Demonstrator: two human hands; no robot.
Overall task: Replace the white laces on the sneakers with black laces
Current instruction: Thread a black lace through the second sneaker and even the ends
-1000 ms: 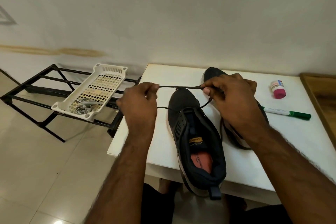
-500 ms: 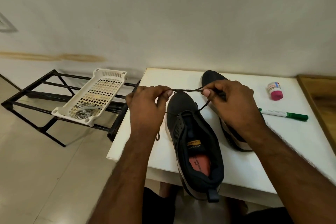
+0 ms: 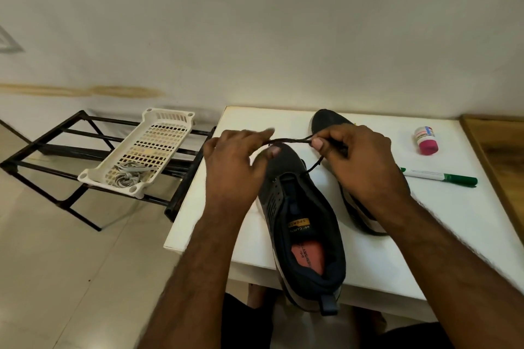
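Two sneakers on the white tabletop [image 3: 467, 235]: near sneaker [image 3: 304, 224], heel over the front edge; far sneaker [image 3: 329, 122] just right of it, mostly hidden by the right hand. One black lace [image 3: 292, 140], stretched above the near sneaker's toe between both hands, its right part dropping to the front eyelets. Right hand [image 3: 360, 161]: thumb and forefinger pinch the lace. Left hand [image 3: 235, 167]: fingers [image 3: 266, 132] blurred; the lace runs between forefinger and thumb, grip seemingly loose, hard to tell. One basket [image 3: 154, 122] left of the near sneaker, on one black rack [image 3: 45, 147], holding a heap of pale laces [image 3: 127, 176], count unclear. One marker [image 3: 442, 177] and one pink-capped bottle [image 3: 425, 140] right of the sneakers. Since half a second ago the left fingers have loosened and spread.
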